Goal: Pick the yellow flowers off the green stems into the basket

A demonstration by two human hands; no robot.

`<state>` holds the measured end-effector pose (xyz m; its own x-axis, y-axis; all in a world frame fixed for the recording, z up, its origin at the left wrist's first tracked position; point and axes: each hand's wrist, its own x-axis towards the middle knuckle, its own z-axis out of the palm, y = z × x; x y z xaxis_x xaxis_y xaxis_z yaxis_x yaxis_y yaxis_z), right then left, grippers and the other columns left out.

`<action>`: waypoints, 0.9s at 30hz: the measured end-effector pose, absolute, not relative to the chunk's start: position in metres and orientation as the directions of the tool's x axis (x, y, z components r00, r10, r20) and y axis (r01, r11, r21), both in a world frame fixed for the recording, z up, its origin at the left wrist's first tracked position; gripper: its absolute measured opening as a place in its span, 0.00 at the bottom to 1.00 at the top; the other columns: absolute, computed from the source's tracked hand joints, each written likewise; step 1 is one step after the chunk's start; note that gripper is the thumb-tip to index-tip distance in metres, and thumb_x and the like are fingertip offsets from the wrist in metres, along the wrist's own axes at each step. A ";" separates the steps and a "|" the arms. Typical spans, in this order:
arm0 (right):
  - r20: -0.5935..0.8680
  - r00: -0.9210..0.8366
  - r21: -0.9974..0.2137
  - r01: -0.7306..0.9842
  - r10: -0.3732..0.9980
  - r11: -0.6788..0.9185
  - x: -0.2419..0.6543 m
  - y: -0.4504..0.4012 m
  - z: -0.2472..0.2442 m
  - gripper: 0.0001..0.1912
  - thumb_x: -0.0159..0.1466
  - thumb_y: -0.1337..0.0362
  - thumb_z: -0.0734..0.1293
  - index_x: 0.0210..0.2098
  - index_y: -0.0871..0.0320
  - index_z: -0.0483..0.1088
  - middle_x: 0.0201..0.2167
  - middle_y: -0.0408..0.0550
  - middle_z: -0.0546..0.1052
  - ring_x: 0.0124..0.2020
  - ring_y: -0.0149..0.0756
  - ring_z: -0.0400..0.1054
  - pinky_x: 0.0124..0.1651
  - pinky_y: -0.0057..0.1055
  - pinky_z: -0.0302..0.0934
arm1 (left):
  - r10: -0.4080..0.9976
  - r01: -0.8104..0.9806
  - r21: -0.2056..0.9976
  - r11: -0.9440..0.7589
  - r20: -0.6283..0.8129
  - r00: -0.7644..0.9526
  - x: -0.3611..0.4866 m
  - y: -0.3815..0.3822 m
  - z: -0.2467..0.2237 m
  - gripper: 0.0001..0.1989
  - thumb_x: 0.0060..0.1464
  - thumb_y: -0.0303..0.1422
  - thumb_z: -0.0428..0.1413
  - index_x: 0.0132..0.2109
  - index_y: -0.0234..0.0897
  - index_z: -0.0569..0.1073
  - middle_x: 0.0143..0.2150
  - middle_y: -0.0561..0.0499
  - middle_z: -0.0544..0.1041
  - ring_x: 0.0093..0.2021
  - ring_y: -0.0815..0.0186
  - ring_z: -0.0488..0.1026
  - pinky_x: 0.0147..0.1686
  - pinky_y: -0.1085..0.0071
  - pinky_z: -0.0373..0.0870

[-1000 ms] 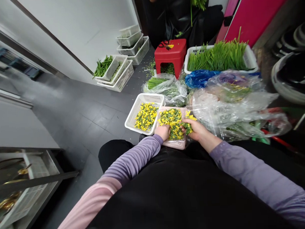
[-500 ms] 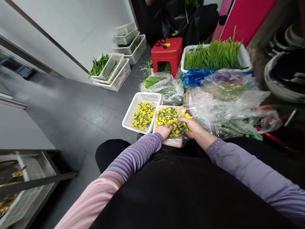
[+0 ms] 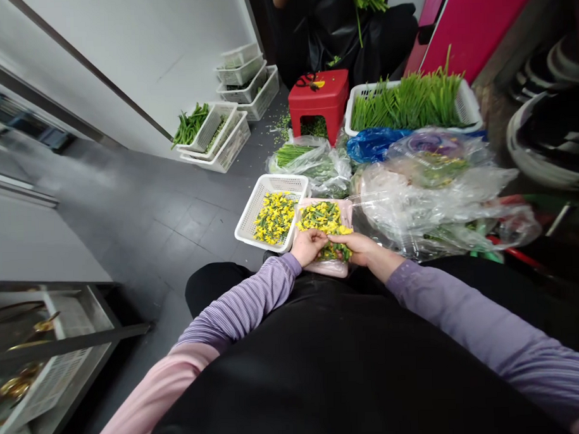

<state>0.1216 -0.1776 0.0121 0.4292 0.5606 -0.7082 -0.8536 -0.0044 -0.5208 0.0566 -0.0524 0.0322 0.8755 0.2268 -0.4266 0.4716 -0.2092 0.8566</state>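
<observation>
A pink tray (image 3: pixel 337 270) rests at my lap with yellow flowers on green stems (image 3: pixel 321 213) in it. Over its near part, my left hand (image 3: pixel 308 247) is closed, its fingertips pinched on something too small to make out. My right hand (image 3: pixel 359 247) meets it from the right, fingers wrapped round some yellow-flowered stems. The two hands' fingertips are close together. A white basket (image 3: pixel 246 226) stands against the tray's left side, holding a heap of yellow flowers (image 3: pixel 274 218).
Plastic bags of greens (image 3: pixel 403 200) lie right of the tray. Beyond are a red stool (image 3: pixel 319 95) with scissors, a basket of green stalks (image 3: pixel 409 105) and a person (image 3: pixel 330 32) holding greens. Stacked white baskets (image 3: pixel 220 146) stand by the wall; a metal rack (image 3: pixel 94 331) is at left.
My left hand has lifted slightly and moved left, its fingers now pinched beside my right hand. My right hand has turned inward over the tray. The person's greens hang lower.
</observation>
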 end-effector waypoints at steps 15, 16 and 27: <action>-0.681 0.590 -0.645 -0.764 0.434 0.028 0.154 -0.198 0.019 0.05 0.50 0.75 0.65 0.25 0.62 0.65 0.15 0.43 0.68 0.13 0.25 0.55 0.13 0.23 0.46 | 0.191 0.279 0.330 -0.902 -0.276 0.942 0.084 -0.056 -0.016 0.12 0.49 0.33 0.50 0.42 0.38 0.71 0.39 0.46 0.73 0.38 0.63 0.70 0.39 0.69 0.65; -0.678 0.605 -0.656 -0.755 0.419 0.028 0.154 -0.197 0.019 0.05 0.49 0.75 0.66 0.24 0.61 0.65 0.14 0.42 0.68 0.13 0.24 0.54 0.13 0.23 0.46 | 0.182 0.269 0.303 -0.914 -0.287 0.940 0.085 -0.060 -0.017 0.12 0.49 0.34 0.50 0.40 0.36 0.71 0.39 0.45 0.73 0.38 0.63 0.70 0.39 0.68 0.65; -0.760 0.510 -0.589 -0.802 0.403 -0.097 0.140 -0.187 0.006 0.07 0.48 0.72 0.68 0.23 0.63 0.63 0.10 0.39 0.63 0.09 0.22 0.52 0.11 0.21 0.46 | 0.289 0.395 0.530 -0.750 -0.275 0.917 0.072 -0.041 0.000 0.07 0.48 0.31 0.50 0.31 0.33 0.72 0.26 0.51 0.72 0.27 0.71 0.66 0.31 0.76 0.63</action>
<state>0.1398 -0.1871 0.0060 0.5097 0.4029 -0.7602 -0.8022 -0.0968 -0.5892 0.0724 -0.0406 0.0001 0.9170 0.2892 -0.2747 0.3954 -0.7503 0.5298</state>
